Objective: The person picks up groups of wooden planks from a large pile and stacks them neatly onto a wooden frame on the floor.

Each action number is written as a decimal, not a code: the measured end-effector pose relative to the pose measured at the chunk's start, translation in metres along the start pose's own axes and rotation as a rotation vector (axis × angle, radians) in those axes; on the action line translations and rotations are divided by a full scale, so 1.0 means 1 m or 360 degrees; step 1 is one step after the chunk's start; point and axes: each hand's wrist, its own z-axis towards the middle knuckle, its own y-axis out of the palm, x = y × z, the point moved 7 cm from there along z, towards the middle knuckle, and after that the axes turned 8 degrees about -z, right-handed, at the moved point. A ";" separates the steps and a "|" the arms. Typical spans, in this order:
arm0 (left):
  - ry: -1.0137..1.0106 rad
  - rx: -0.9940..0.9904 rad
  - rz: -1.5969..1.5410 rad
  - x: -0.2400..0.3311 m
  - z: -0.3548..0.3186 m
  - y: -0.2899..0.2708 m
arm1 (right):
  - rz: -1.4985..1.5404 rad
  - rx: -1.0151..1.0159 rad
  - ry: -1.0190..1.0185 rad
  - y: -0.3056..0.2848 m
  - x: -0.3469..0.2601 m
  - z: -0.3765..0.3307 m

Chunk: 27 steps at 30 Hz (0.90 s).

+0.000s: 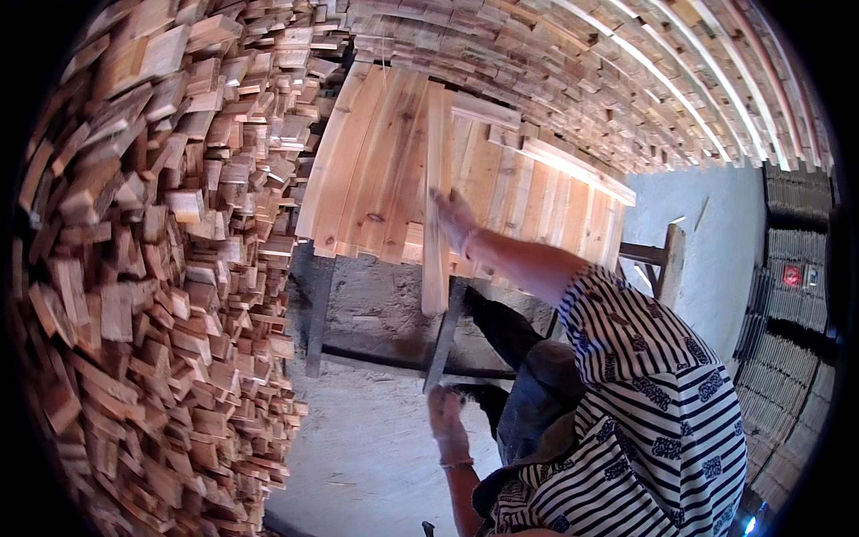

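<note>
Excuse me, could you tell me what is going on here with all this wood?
A person in a striped top is working at a bench of flat wooden boards. Their right hand rests on a narrow wooden slat that stands on edge over the boards, its lower end hanging past the bench edge. Their left hand is lower down, at the bottom of a dark bar under the bench. Big stacks of cut wood blocks rise at the left.
</note>
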 end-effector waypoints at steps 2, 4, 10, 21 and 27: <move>-0.0135 0.0097 -0.0013 -0.033 -0.006 -0.022 | 0.0114 0.0014 0.0165 0.016 -0.004 0.052; -0.0229 0.0291 -0.0098 -0.054 -0.022 -0.035 | 0.0344 -0.0089 0.0355 0.046 -0.033 0.067; -0.0391 0.0460 -0.0031 -0.065 -0.031 -0.020 | -0.0184 -0.0107 0.0395 0.074 -0.051 0.124; 0.0042 0.0273 0.0595 0.056 -0.029 0.033 | -0.1139 -0.0684 -0.0665 0.052 0.006 0.071; 0.0499 0.0674 0.0288 0.105 -0.055 0.007 | -0.1831 -0.1488 -0.1662 0.011 0.121 -0.095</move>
